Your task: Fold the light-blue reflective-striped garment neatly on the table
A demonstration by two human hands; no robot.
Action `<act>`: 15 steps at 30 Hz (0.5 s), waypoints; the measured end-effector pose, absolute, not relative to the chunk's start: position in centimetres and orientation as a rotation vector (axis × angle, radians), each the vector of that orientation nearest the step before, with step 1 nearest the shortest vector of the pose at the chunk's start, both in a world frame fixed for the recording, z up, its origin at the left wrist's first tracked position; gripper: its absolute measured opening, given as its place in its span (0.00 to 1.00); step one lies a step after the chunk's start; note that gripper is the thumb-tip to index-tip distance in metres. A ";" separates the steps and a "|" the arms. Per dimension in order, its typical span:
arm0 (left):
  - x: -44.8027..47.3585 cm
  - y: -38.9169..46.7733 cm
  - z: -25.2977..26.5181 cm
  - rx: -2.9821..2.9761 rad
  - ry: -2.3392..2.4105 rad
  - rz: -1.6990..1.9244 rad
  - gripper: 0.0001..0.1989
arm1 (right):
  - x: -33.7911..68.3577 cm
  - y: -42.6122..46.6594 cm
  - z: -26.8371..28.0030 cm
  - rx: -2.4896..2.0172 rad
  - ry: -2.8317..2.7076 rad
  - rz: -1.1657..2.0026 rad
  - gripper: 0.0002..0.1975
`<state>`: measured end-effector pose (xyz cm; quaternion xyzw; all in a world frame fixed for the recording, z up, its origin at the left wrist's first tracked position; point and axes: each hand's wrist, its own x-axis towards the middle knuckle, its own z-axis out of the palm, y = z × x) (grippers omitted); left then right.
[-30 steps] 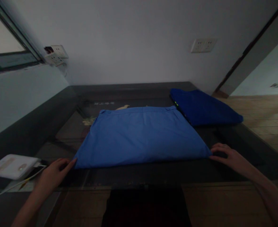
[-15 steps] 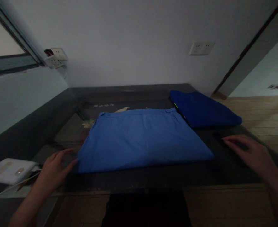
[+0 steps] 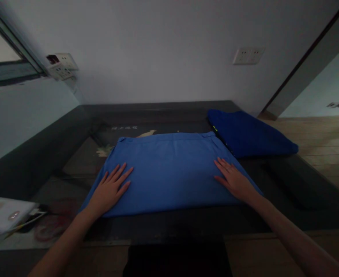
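A folded light-blue garment [image 3: 169, 173] with a seamed band along its far edge lies flat on the dark table [image 3: 181, 227]. My left hand [image 3: 110, 192] rests flat on the left part of the cloth, fingers spread. On its right part lies my right hand [image 3: 233, 179], palm down with the fingers stretched out. Neither hand grips anything. Behind and to the right sits a darker blue folded cloth [image 3: 250, 134], apart from both hands.
A white box-like device [image 3: 8, 215] with a cable [image 3: 28, 223] stands at the table's left front. On the right side of the table lies a dark flat object [image 3: 293, 184]. Wall sockets [image 3: 248, 55] sit above the back edge.
Both hands have moved inward onto the light-blue garment: the left from its left corner, the right from the table on the right. Their fingers have spread flat. The camera view has shifted slightly.
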<state>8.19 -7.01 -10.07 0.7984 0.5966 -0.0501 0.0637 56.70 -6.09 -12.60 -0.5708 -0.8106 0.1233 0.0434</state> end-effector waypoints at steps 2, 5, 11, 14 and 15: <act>7.9 -7.0 -9.9 2.399 1.840 -0.161 0.26 | 56.6 -6.2 -12.4 -1.766 -2.492 0.357 0.35; 7.7 -7.0 -10.1 2.392 1.848 -0.166 0.26 | 56.5 -6.2 -12.3 -1.779 -2.497 0.348 0.35; 7.9 -6.2 -9.8 2.330 1.821 -0.122 0.27 | 56.7 -5.3 -11.0 -1.728 -2.486 0.349 0.33; 12.1 -5.6 -8.5 2.330 1.766 0.004 0.25 | 53.5 -4.6 -8.8 -1.682 -2.439 0.304 0.30; 14.3 -5.5 -8.1 2.358 1.699 0.051 0.24 | 51.8 -4.6 -8.1 -1.649 -2.432 0.305 0.28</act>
